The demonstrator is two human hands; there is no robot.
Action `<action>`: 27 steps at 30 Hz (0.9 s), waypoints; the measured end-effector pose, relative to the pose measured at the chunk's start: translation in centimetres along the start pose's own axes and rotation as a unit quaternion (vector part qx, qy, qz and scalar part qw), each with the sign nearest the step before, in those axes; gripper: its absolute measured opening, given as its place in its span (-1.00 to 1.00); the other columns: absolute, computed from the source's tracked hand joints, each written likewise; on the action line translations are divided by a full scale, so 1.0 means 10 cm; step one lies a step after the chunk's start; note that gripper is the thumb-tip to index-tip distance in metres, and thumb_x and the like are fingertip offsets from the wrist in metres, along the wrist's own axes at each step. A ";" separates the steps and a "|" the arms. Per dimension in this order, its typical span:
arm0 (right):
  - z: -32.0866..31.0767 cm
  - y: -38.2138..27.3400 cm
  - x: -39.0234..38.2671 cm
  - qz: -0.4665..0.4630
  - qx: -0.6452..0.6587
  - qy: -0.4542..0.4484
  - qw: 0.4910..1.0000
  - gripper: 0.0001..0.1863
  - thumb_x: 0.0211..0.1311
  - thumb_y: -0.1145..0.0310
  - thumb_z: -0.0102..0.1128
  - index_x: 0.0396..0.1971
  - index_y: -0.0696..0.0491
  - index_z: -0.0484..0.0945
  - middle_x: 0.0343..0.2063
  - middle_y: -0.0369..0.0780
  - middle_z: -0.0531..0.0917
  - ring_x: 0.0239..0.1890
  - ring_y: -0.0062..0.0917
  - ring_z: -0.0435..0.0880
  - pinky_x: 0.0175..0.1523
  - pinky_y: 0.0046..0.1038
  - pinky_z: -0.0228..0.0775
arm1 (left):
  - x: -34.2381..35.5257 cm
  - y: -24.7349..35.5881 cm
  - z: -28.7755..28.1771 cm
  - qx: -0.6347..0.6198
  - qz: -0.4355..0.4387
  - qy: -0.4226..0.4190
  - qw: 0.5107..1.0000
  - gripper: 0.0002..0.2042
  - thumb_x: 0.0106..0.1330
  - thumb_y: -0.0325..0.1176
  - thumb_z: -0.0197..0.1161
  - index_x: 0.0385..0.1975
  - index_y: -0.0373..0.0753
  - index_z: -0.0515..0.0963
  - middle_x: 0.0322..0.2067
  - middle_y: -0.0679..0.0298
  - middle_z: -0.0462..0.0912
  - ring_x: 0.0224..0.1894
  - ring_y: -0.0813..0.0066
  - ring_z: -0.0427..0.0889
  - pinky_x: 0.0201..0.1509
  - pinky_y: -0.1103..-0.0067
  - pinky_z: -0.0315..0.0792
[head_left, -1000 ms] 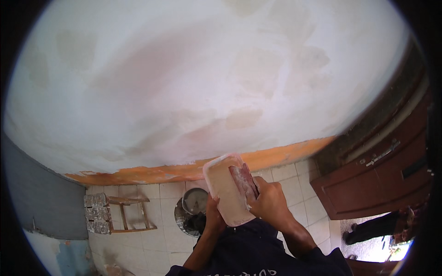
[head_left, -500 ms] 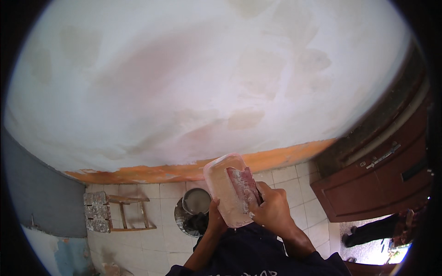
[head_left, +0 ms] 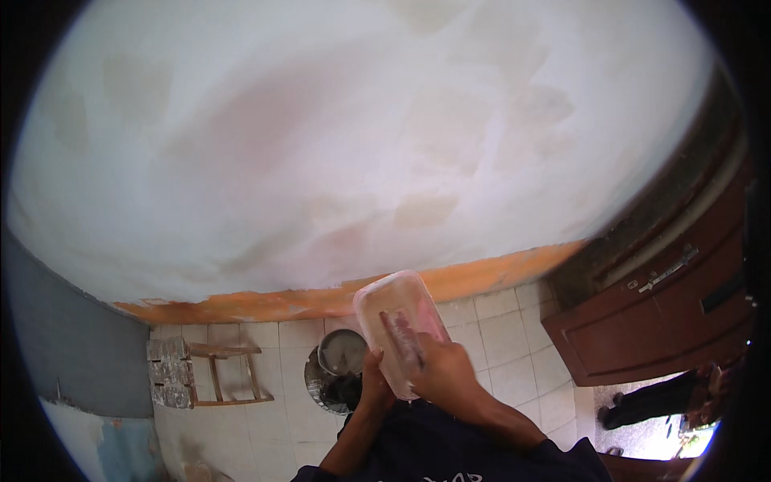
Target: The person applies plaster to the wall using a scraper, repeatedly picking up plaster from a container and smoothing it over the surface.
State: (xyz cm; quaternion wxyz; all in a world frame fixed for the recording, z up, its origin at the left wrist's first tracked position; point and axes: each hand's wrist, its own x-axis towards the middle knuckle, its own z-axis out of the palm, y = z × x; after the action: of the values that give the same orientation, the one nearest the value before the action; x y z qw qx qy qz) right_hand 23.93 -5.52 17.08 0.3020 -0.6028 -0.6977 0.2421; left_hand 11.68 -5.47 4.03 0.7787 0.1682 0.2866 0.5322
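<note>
In left grip (head_left: pixel 376 382), pinkish tray (head_left: pixel 431 320), beige-smeared

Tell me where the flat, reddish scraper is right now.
In the head view, below centre, the flat reddish scraper is in the right hand, over the pink rectangular tray held by the left hand.
</note>
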 end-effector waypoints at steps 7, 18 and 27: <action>0.18 0.08 0.05 0.004 -0.018 -0.011 1.000 -0.80 -0.03 0.41 0.20 -0.43 0.22 0.49 -0.65 0.07 0.56 -0.58 0.00 0.56 -0.41 -0.12 0.43 | 0.05 -0.04 -0.06 0.015 -0.003 -0.012 1.000 -0.33 0.27 0.12 -0.10 0.22 -0.30 0.18 0.12 0.04 0.38 0.16 0.18 0.40 0.25 0.30 0.28; -0.29 0.45 0.05 0.149 0.232 0.071 0.959 -0.84 0.15 0.40 0.20 -0.37 0.19 0.57 -0.72 -0.19 0.47 -0.67 -0.62 0.38 -0.52 -0.50 0.25 | 0.09 0.15 0.02 -0.027 -0.012 0.022 0.999 -0.46 0.34 -0.12 -0.09 0.25 -0.27 0.12 0.15 0.06 0.34 0.14 0.21 0.43 0.23 0.31 0.32; -0.60 0.66 0.33 0.076 0.068 -0.038 0.994 -0.86 0.13 0.47 0.20 -0.40 0.26 0.56 -0.75 -0.28 0.41 -0.65 -0.69 0.28 -0.52 -0.53 0.21 | 0.17 0.14 -0.11 0.015 -0.046 0.005 0.999 -0.47 0.28 -0.17 0.02 0.18 -0.35 0.19 -0.04 0.12 0.47 0.03 0.34 0.50 0.11 0.41 0.43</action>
State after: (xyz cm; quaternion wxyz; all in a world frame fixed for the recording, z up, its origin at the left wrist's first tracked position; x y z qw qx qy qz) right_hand 32.47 -1.35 17.11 0.2963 -0.6224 -0.6432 0.3334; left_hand 10.40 -3.43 3.55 0.7984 0.1640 0.3063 0.4918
